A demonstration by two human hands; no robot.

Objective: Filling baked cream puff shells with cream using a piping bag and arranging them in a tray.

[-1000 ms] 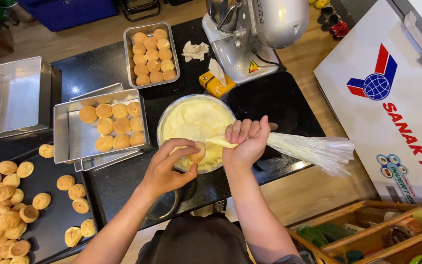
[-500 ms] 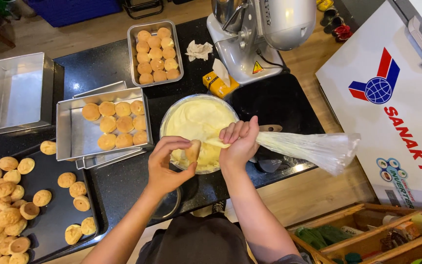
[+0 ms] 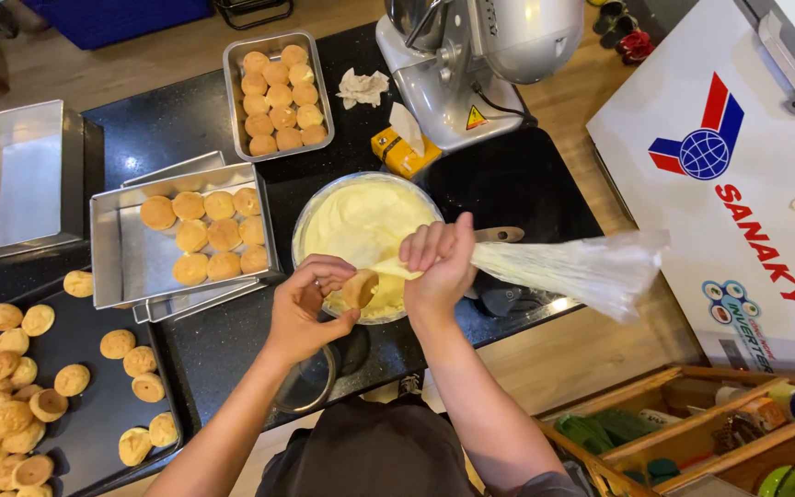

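My left hand (image 3: 305, 308) holds a small round puff pastry (image 3: 359, 288) over the edge of a bowl of pale yellow cream (image 3: 361, 221). My right hand (image 3: 439, 262) grips the narrow end of a clear piping bag (image 3: 572, 269), whose tip meets the pastry. The wide, crumpled end of the bag points right, streaked with cream. A metal tray (image 3: 131, 262) with several filled-looking puffs lies just left of the bowl.
A second tray of puffs (image 3: 278, 92) sits at the back. Loose puffs (image 3: 11, 387) cover a dark sheet at the left. An empty metal pan (image 3: 16, 179), a stand mixer (image 3: 480, 55), a yellow tissue box (image 3: 402, 152), a white chest freezer (image 3: 738, 166) and a wooden crate (image 3: 692, 433) surround the black counter.
Both hands stay joined at the pastry over the bowl; the pastry has turned slightly in my left fingers, and the bag's loose end sits a little higher.
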